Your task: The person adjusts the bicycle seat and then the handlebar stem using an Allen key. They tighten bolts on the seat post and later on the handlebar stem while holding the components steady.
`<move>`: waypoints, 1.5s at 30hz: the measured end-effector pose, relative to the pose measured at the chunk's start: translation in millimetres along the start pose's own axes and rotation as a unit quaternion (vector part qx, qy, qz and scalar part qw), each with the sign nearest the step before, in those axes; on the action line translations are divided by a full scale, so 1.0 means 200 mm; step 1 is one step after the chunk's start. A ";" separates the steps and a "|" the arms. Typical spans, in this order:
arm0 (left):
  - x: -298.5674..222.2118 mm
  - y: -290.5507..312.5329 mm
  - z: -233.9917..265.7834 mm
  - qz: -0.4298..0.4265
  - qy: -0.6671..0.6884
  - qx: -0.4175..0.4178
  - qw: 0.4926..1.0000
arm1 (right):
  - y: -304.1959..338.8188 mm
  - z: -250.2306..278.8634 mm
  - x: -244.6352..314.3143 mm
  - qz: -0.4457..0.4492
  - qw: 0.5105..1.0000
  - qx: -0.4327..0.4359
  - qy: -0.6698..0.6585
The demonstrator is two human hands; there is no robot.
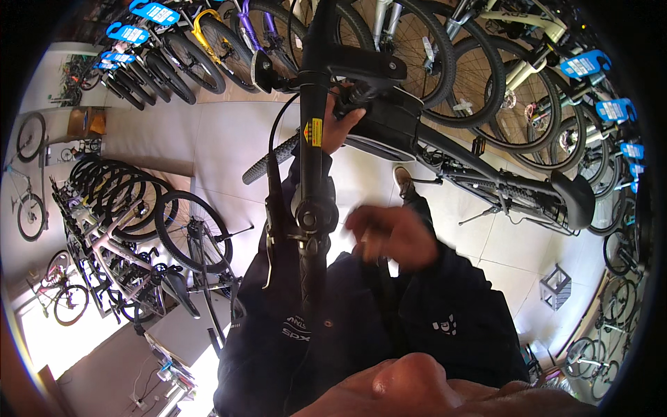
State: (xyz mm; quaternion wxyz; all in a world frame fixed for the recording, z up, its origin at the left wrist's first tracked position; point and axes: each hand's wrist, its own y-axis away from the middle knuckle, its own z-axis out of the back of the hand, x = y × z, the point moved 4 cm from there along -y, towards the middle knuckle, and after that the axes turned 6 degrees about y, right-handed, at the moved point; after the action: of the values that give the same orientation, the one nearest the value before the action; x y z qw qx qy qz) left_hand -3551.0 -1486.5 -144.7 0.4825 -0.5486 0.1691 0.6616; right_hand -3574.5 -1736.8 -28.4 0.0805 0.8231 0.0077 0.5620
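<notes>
A black bicycle stands across in front of me, its handlebar [314, 177] running toward my body and its stem [365, 64] at the top. Reaching beneath the bar, my left hand [338, 125] is closed round the black front part of the bicycle below the stem; the bar hides some of its fingers. My right hand [396, 236] is in the air right of the brake-lever end of the bar, apart from the bicycle. Motion smears its fingers, so I cannot see whether it holds anything. The saddle [571, 200] is far to the right.
Rows of parked bicycles with blue tags [154, 12] line the far side and the right. More bicycles [125, 236] stand at the left. A grey stand [556, 286] sits on the tiled floor at the right. My shoe [401, 179] is near the bicycle's frame.
</notes>
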 end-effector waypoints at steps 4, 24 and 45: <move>-0.04 0.00 -0.01 -0.035 0.036 -0.035 0.998 | 0.08 -0.36 0.09 -0.015 0.990 0.052 0.134; -0.09 0.03 -0.07 -0.021 0.036 -0.054 0.998 | -0.49 -0.78 0.22 0.153 0.977 -0.143 0.031; -0.10 0.32 -0.07 0.175 -0.082 -0.093 0.977 | 0.02 0.67 0.64 0.190 0.847 -0.165 0.467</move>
State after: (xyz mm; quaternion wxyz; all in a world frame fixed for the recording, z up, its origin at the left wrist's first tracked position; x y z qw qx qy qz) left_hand -3597.5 -1537.9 -151.6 0.3186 -0.4970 0.1597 0.7912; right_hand -3404.2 -1744.3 42.7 0.0941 0.4229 -0.2052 0.8776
